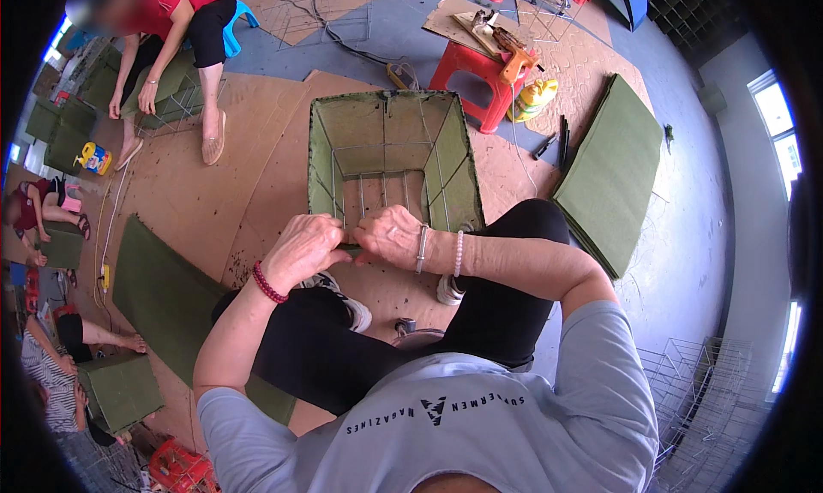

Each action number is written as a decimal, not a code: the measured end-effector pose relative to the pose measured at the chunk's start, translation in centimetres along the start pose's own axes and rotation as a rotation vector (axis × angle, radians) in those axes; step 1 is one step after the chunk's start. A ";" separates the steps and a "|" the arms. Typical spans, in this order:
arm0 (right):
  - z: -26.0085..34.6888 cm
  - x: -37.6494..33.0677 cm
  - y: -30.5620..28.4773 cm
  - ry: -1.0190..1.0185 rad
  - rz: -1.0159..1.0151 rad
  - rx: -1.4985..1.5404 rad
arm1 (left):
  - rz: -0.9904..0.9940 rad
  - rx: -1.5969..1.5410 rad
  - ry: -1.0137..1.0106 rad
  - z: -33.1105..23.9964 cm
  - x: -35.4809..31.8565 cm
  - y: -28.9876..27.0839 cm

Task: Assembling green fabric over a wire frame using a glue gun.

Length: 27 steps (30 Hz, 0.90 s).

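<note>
Between my knees stands an open-topped box (321, 165), a wire frame with green felt over its walls. Thin metal wires (384, 148) cross its inside, and brown floor shows through the bottom. At its near rim my left hand (307, 246) is closed, thumb pointing inward, with its fingers curled at the felt edge. Close beside it, my right hand (391, 237) is also closed on that same edge, knuckles up. The two thumbs almost meet. My fingers hide the exact spot they pinch, and whether a small piece is between them does not show.
A red stool (467, 71) beyond the box holds an orange glue gun (518, 66). Green felt sheets (615, 171) are stacked at right; another felt piece (171, 309) lies left. Wire frames (699, 407) stand lower right. A co-worker (184, 21) sits far left; others work along the left.
</note>
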State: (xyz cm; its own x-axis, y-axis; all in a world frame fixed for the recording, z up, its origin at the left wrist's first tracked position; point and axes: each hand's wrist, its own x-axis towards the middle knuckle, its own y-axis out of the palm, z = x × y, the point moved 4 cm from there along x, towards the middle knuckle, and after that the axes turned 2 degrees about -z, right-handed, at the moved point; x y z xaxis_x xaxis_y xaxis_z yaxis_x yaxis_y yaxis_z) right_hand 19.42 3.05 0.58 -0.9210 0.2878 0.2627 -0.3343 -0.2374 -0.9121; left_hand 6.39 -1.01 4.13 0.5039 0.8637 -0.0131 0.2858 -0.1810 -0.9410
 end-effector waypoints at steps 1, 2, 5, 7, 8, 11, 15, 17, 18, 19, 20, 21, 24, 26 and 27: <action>-0.2 -0.1 0.4 -0.028 0.009 -0.014 | -0.009 -0.009 0.006 -0.2 0.1 -0.1; -0.3 -0.2 0.8 -0.055 0.018 -0.027 | -0.007 -0.011 0.007 -0.2 0.1 0.0; -0.5 -0.2 1.3 -0.057 -0.025 0.010 | -0.026 0.045 0.035 0.0 0.2 0.5; -0.7 -0.4 1.0 -0.050 0.071 -0.005 | 0.015 0.050 0.007 0.3 0.4 0.8; -0.9 -0.3 0.6 -0.041 0.165 -0.017 | 0.017 0.050 0.008 0.2 0.5 0.6; -2.3 1.5 -5.1 0.217 0.162 -0.245 | 0.082 0.024 -0.098 0.3 -0.3 0.2; -14.9 -0.4 -10.5 0.626 -0.484 -0.496 | -0.001 0.000 -0.036 0.0 -0.1 0.0; -17.8 -1.3 -12.1 1.022 -0.182 -0.373 | -0.018 -0.005 -0.033 0.0 -0.7 0.0; -19.6 -2.2 -12.0 1.027 -0.185 -0.379 | -0.028 0.013 0.010 -0.1 -0.4 0.0; -22.4 -3.8 -9.9 1.058 -0.027 -0.272 | -0.036 0.031 0.058 -0.2 0.1 0.1; -24.5 -5.2 -7.3 1.081 0.130 -0.160 | -0.035 0.032 0.068 -0.3 0.6 0.3; -24.3 -4.9 -6.5 1.077 -0.030 -0.196 | -0.017 0.047 0.066 -0.2 0.6 0.5; -24.0 -4.5 -5.6 1.120 -0.047 -0.178 | -0.003 0.053 0.049 -0.2 0.3 0.6; -23.3 -4.2 -5.8 1.138 -0.095 -0.167 | -0.005 0.044 0.035 -0.3 0.1 0.1; -22.7 -4.0 -6.0 1.136 -0.095 -0.164 | -0.023 0.007 0.031 -0.5 0.0 -0.7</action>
State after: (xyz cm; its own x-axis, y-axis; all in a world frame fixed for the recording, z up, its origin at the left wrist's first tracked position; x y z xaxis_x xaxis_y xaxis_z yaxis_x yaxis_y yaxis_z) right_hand 29.69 24.36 -2.14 -0.1537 0.9878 -0.0266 -0.2861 -0.0703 -0.9556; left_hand 6.59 -1.11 5.00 0.5224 0.8525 0.0195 0.2920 -0.1574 -0.9434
